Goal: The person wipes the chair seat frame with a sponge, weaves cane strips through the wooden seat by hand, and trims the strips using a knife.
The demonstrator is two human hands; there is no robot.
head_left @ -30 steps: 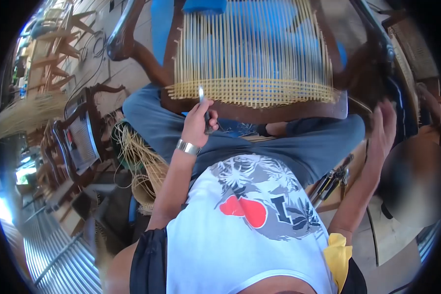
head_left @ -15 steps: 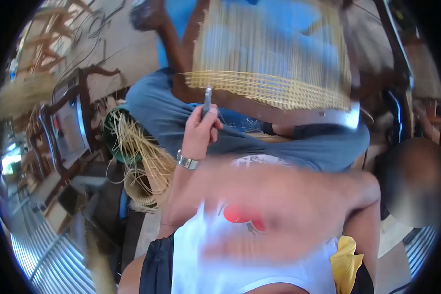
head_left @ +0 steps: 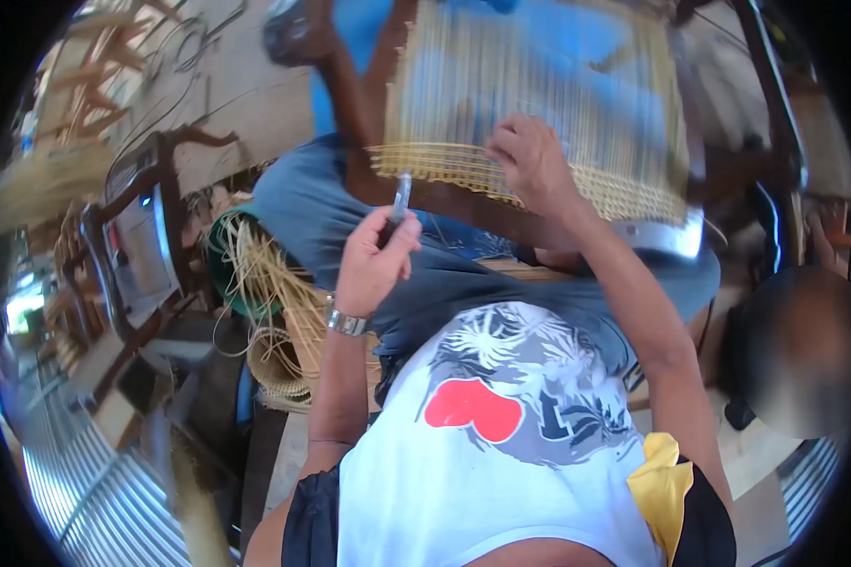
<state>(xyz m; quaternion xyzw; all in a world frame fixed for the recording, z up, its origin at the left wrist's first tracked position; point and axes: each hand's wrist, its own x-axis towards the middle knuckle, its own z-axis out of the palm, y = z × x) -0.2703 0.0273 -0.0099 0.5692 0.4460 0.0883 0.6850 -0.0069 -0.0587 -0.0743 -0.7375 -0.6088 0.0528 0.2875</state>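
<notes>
My left hand, with a metal watch on its wrist, is closed round a small tool with a silvery tip. The tip points up toward the front edge of a chair seat of pale cane strands. Over the woven band along that edge, my right hand has its fingers bent together at the strands. What it pinches is too small and blurred to make out. The dark wooden chair frame lies across my crossed legs.
A green container with loose cane strands spilling out stands left of my knee. Beyond it is another dark wooden chair frame. A blurred round object is at the right. Corrugated metal shows at lower left.
My right hand has moved from a blurred sweep across my chest up to the cane seat. My left hand still holds the tool, slightly lower. The view has shifted a little.
</notes>
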